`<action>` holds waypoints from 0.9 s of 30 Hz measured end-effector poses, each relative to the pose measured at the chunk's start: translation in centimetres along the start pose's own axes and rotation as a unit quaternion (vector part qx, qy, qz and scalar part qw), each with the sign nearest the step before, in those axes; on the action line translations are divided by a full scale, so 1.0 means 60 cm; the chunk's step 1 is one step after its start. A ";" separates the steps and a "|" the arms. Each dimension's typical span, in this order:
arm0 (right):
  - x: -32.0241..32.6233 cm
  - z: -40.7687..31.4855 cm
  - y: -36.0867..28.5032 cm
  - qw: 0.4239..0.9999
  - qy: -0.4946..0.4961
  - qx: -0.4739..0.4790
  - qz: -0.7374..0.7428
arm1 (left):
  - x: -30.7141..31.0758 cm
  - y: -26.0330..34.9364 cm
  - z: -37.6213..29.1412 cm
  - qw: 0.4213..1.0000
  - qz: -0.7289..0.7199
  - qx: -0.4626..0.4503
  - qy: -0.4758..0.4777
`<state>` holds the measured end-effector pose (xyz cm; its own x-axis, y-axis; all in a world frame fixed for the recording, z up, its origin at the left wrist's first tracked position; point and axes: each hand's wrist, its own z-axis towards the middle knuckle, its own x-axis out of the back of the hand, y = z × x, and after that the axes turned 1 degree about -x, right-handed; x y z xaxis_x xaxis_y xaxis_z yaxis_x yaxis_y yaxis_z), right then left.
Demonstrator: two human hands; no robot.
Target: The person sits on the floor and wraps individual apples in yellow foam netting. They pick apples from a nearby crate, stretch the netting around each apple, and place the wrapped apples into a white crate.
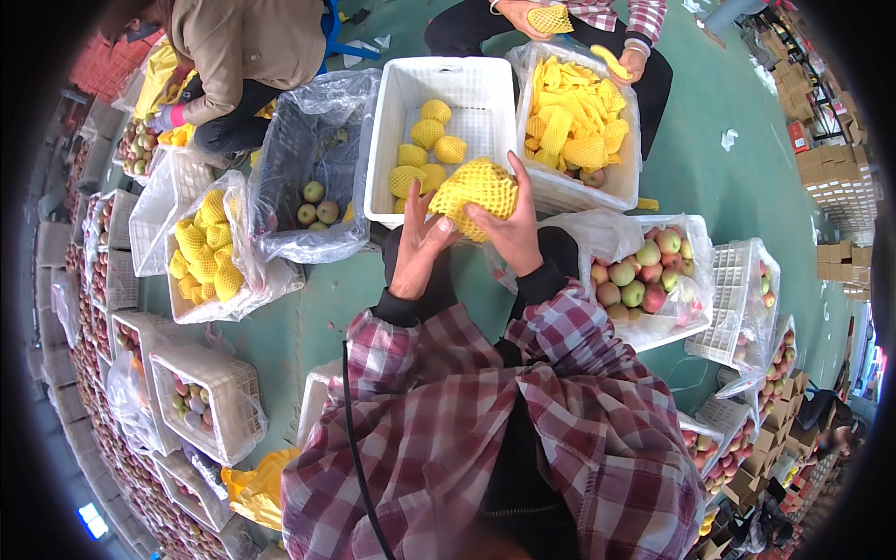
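Note:
My right hand (509, 225) grips a yellow foam net sleeve (479, 192), its thumb across the front and a finger along the far side. The sleeve bulges as if around a fruit, but its content is hidden. Beside its left edge is my left hand (418, 246), fingers apart; whether the fingertips touch the mesh is unclear. Just beyond my hands stands a white plastic crate (448, 68) with several net-wrapped fruits (427, 133) inside, mostly on its left side. A crate to its right holds loose yellow foam nets (577, 115) piled over apples (592, 177).
A plastic-lined crate (280, 133) with a few apples is at left, near a crate of wrapped fruit (206, 255). At right sits a crate of bare apples (647, 269). Across from me, a co-worker's hands (535, 21) handle nets. Another person (245, 56) bends at upper left.

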<state>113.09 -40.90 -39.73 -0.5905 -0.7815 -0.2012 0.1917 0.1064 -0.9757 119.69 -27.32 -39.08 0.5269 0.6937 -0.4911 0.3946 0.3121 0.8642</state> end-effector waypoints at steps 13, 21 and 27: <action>0.262 0.048 0.040 0.981 0.092 -0.092 -0.147 | 0.164 -0.071 0.234 0.977 -0.170 0.120 0.033; 0.552 -0.035 0.099 0.869 0.244 -0.184 -0.389 | 0.328 -0.361 0.400 0.842 0.406 0.309 -0.174; 0.612 0.006 0.125 0.815 0.201 -0.160 -0.520 | 0.374 -0.400 0.426 0.586 0.672 0.339 -0.299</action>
<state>93.16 -69.01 -54.37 -0.5240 -0.2940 0.7994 -0.7522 -0.2805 -0.5962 141.28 -35.84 -73.64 0.7950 -0.3977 0.4580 -0.5777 -0.7269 0.3714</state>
